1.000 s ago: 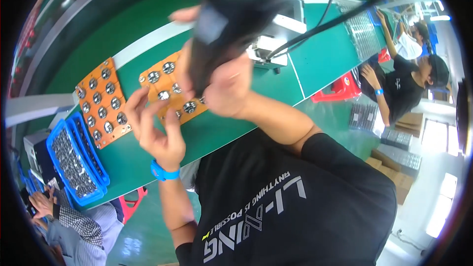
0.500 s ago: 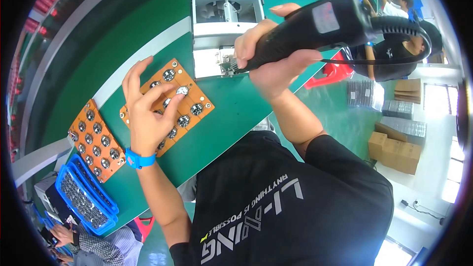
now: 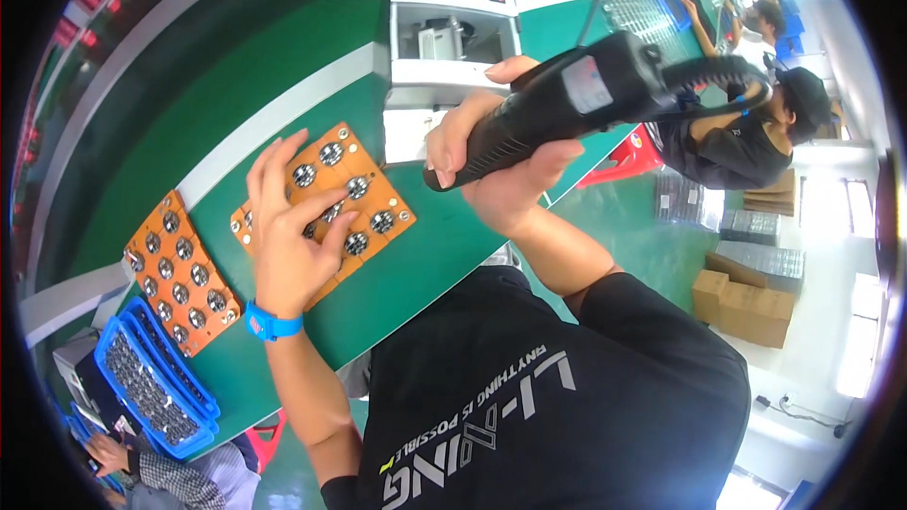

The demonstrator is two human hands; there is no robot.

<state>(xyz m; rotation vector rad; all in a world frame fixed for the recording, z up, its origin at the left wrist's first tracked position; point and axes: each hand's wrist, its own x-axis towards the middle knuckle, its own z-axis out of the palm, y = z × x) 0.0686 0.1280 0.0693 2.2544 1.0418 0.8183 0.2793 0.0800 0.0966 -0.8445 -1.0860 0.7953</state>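
My right hand (image 3: 505,146) is wrapped around a black corded power tool (image 3: 567,94) that looks like an electric screwdriver. Its narrow end points down and left, toward the orange board; no bit can be made out. My left hand (image 3: 300,241), with a blue wrist strap (image 3: 272,322), rests over the orange board (image 3: 380,247). Its fingers are spread, and thumb and index finger are apart beside a round black-and-silver part (image 3: 356,187). Several such parts sit in the board's seats, some hidden under my hand. Behind the tool stands a grey-white box-shaped machine (image 3: 453,76), open in front.
A second orange board (image 3: 179,274) with round parts lies left. Beyond it, blue trays (image 3: 156,382) hold many small parts. A light rail (image 3: 283,113) runs behind the green table (image 3: 425,255). Co-workers (image 3: 727,137) sit at right and lower left; cardboard boxes (image 3: 746,307) stand right.
My right hand has brought the tool down and left, away from the machine. The left hand has lowered slightly, and its thumb and index finger have come off the round part.
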